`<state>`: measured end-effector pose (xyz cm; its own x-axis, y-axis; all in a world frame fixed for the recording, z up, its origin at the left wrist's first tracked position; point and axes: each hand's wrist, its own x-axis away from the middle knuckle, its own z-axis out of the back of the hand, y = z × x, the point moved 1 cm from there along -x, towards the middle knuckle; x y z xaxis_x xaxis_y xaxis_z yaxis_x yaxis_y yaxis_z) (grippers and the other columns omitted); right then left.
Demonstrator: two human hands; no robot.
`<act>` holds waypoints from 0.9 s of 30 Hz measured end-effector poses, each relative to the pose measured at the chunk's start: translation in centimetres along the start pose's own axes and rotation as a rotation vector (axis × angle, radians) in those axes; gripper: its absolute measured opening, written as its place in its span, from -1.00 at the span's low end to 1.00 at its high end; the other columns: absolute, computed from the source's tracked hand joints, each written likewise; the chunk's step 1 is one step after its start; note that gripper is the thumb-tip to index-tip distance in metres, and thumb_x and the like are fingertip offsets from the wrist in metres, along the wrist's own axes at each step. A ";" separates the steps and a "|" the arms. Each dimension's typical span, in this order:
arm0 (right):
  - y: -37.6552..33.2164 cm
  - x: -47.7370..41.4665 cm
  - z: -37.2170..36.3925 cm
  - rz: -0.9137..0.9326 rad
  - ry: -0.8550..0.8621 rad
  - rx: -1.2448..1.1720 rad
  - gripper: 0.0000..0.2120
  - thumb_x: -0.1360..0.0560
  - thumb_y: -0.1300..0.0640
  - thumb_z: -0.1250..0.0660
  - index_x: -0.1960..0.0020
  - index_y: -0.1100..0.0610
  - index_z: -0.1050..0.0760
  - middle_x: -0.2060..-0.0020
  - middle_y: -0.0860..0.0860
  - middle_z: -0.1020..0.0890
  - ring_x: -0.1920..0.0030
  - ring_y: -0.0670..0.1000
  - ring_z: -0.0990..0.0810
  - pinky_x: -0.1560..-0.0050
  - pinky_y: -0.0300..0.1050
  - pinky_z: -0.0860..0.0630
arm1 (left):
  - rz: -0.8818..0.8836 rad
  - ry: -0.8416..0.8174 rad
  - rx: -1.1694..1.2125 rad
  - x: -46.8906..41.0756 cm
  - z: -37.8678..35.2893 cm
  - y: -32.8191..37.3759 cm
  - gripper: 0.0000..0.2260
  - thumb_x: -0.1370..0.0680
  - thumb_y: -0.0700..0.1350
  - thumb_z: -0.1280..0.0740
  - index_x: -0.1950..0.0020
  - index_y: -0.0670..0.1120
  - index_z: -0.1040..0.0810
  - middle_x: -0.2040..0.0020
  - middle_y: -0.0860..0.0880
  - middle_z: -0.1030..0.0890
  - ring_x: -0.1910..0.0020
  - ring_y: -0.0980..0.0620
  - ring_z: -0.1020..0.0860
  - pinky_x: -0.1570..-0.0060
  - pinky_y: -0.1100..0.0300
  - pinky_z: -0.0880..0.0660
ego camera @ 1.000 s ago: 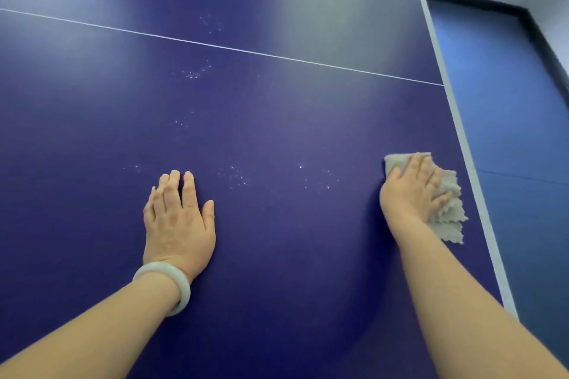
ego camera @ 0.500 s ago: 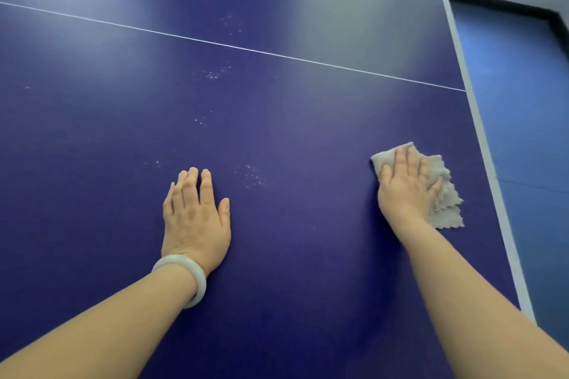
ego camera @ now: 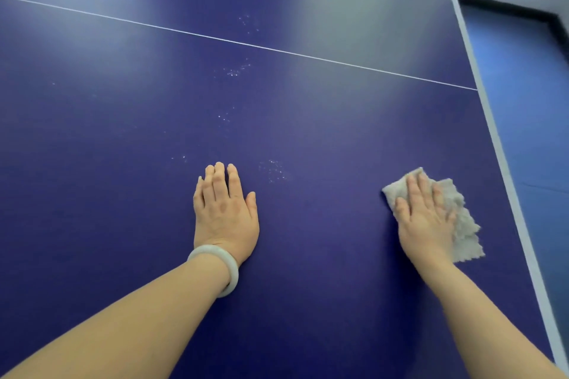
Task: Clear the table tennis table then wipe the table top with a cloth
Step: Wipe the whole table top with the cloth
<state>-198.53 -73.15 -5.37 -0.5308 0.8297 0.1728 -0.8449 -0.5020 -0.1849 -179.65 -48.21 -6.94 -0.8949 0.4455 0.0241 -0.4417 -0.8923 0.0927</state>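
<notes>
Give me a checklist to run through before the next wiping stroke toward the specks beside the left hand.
1. The cloth lies under the right hand, fingers flat on it: ok.
2. The cloth sits wholly on the table top, inside the white edge line: ok.
3. The path from the cloth to the white specks holds no objects: ok.
4. The left hand, flat on the table beside those specks, likely blocks a long stroke: not ok.
5. The farther patches wiped: not ok, they show below the centre line.
6. Underside of the cloth clean: cannot tell.
</notes>
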 end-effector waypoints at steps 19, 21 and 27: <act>-4.5 5.1 -2.1 -0.219 0.040 0.020 -0.44 -0.65 -0.09 0.20 -0.61 -0.01 0.20 -0.60 -0.10 0.16 -0.58 -0.01 0.21 -0.52 0.26 0.24 | -0.035 -0.058 0.005 0.0 0.2 -0.1 -0.41 -0.64 0.09 0.10 -0.59 -0.20 0.01 -0.58 -0.20 -0.08 -0.58 -0.17 0.00 -0.55 -0.08 0.09; -6.7 8.3 -3.5 -0.132 0.083 0.044 -0.43 -0.62 -0.10 0.24 -0.60 0.01 0.22 -0.60 -0.09 0.16 -0.59 0.01 0.20 -0.52 0.22 0.31 | -0.034 -0.051 0.004 0.0 0.2 -0.2 -0.41 -0.64 0.09 0.08 -0.59 -0.20 -0.01 -0.58 -0.20 -0.09 -0.58 -0.17 -0.01 -0.55 -0.08 0.08; -7.9 7.1 -4.2 0.278 0.002 0.120 -0.46 -0.66 -0.08 0.13 -0.60 -0.06 0.16 -0.58 -0.16 0.14 -0.58 -0.05 0.21 -0.52 0.17 0.31 | -0.035 -0.037 0.021 0.1 0.2 -0.2 -0.42 -0.64 0.08 0.03 -0.58 -0.21 -0.07 -0.57 -0.21 -0.13 -0.57 -0.17 -0.04 -0.55 -0.09 0.03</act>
<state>-195.33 -62.27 -6.70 -0.7426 0.6572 0.1292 -0.6693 -0.7348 -0.1095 -179.60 -47.96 -6.79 -0.8758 0.4793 0.0571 -0.4711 -0.8745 0.1153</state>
